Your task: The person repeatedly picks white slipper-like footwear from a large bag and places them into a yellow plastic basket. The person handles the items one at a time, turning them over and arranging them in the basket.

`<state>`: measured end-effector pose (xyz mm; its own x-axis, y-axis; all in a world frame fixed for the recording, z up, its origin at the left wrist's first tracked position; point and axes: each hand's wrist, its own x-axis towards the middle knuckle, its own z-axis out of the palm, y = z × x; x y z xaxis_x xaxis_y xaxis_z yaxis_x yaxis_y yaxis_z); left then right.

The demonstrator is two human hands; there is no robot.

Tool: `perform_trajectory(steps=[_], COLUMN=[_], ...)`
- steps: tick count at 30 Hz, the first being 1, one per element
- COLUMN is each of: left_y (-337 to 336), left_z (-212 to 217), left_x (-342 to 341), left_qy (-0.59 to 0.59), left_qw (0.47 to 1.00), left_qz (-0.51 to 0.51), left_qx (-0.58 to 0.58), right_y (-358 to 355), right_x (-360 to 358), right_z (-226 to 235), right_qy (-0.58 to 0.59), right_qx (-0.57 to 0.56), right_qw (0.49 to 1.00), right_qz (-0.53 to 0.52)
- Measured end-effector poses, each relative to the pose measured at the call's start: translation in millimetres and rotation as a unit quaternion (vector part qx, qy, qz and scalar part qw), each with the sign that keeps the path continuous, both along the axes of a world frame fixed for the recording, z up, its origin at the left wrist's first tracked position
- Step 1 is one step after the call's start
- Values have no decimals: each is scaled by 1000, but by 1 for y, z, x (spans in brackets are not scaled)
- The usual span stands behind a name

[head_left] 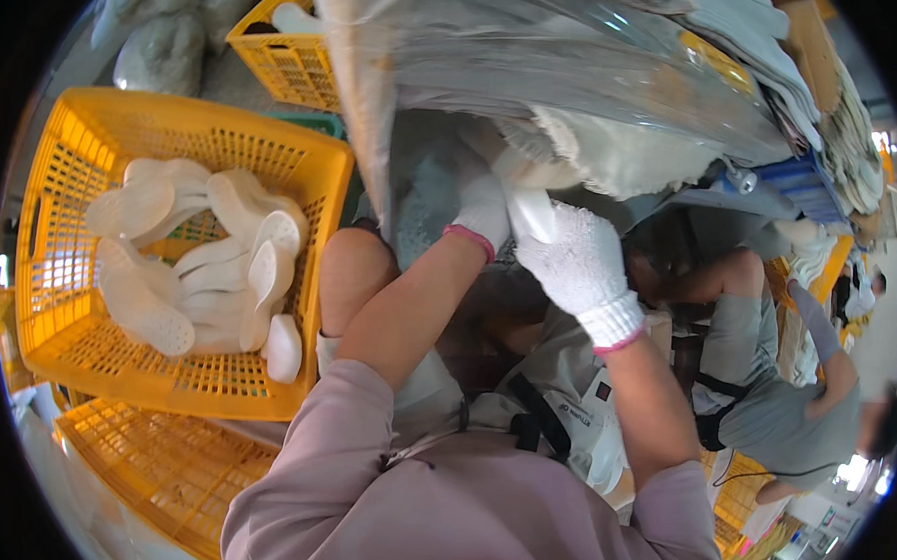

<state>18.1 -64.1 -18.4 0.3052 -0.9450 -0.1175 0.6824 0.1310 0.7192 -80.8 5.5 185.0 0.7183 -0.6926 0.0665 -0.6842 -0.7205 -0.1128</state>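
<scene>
Both my hands wear white knit gloves with pink cuffs. In front of me, my right hand (574, 260) is closed around a smooth white moulded piece (533, 216); part of it is hidden by the fingers. Close beside it on the left, my left hand (482, 201) reaches forward under the plastic cover, its fingers smeared and partly hidden. Whether it touches the piece I cannot tell. Just beyond the hands is a pale cloth-like roll with a frayed edge (614, 162).
To my left, a yellow crate (163, 393) holds several white sole-shaped pieces (142, 297) with small holes. Another yellow crate (160, 468) lies below it, and a smaller one (288, 68) stands beyond. Clear plastic sheeting (538, 64) hangs ahead. A co-worker (792, 425) sits at right.
</scene>
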Motion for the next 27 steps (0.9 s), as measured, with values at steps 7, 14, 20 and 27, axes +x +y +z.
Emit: perform_trajectory(steps=[7, 14, 20, 27], left_y=[72, 58, 43, 74], left_z=[18, 37, 18, 28], left_x=[-19, 34, 51, 30], left_qy=[246, -35, 94, -112], left_qw=[951, 976, 954, 970], left_qz=[-85, -55, -111, -28], left_qx=[168, 210, 261, 215], right_y=[82, 11, -11, 22], right_x=[-87, -14, 0, -30], right_z=[-58, -56, -68, -42], right_qy=[-204, -365, -411, -220], right_qx=[159, 182, 328, 24], right_qw=[959, 907, 821, 975], right_qz=[-120, -107, -223, 4])
